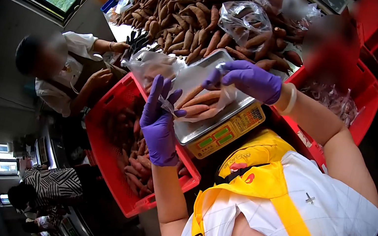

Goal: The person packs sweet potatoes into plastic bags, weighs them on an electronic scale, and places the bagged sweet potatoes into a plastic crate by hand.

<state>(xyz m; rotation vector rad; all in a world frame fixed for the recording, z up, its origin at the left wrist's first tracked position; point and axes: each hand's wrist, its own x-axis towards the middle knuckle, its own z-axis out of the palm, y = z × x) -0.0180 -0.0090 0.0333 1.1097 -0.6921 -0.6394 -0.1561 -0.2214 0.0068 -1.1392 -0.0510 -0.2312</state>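
A clear plastic bag (223,105) with several sweet potatoes (200,101) in it lies on the metal pan of a yellow-fronted digital scale (224,135). My left hand (160,125), in a purple glove, holds the bag's near-left edge between thumb and fingers, with some fingers pointing up. My right hand (252,81), also gloved in purple, pinches the bag's far-right edge. Between the two hands the bag's mouth is spread. Another plastic bag (155,68) with sweet potatoes rests just left of the scale.
A big heap of sweet potatoes (186,15) covers the table behind the scale, with loose plastic bags (245,20) on it. A red crate (104,174) of sweet potatoes stands at left, another red crate (370,96) with plastic bags at right. A co-worker (72,68) is at the left.
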